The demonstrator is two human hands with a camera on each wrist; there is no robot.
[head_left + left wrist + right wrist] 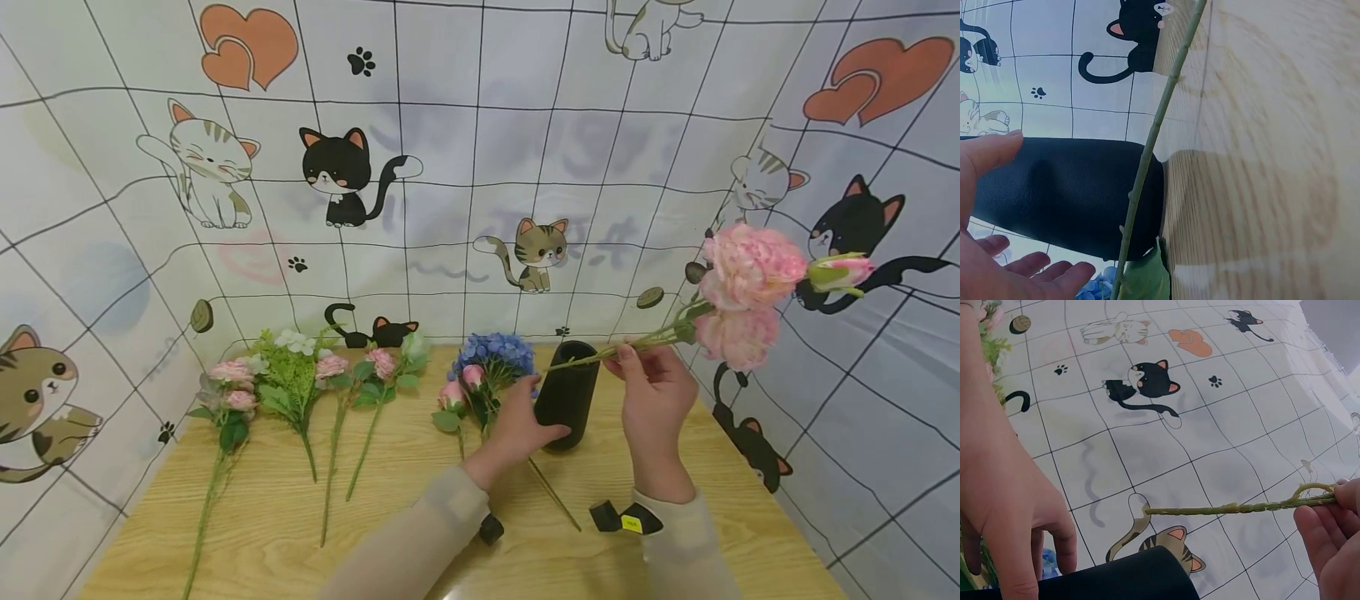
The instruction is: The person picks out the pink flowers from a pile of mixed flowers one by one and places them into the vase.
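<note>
My right hand (658,404) pinches the green stem (1222,509) of a pink peony spray (753,262) between thumb and fingers. Its blooms and a bud (843,271) point out to the right, while the bare stem end reaches left, over the mouth of a black vase (567,408) in the head view. At the vase's left side is my left hand (517,429). In the left wrist view the thumb and loosely spread fingers (1054,278) lie along opposite sides of the vase (1072,194), and a loose stem (1154,134) crosses before its base.
Left of the vase lie a blue hydrangea (498,354) and pink rosebuds (452,394), partly behind my left hand. Several more flower stems lie at the left, among them a green-and-white spray (288,371). Small black pieces (606,517) are near my right sleeve. Cat-print cloth surrounds the wooden table (270,517).
</note>
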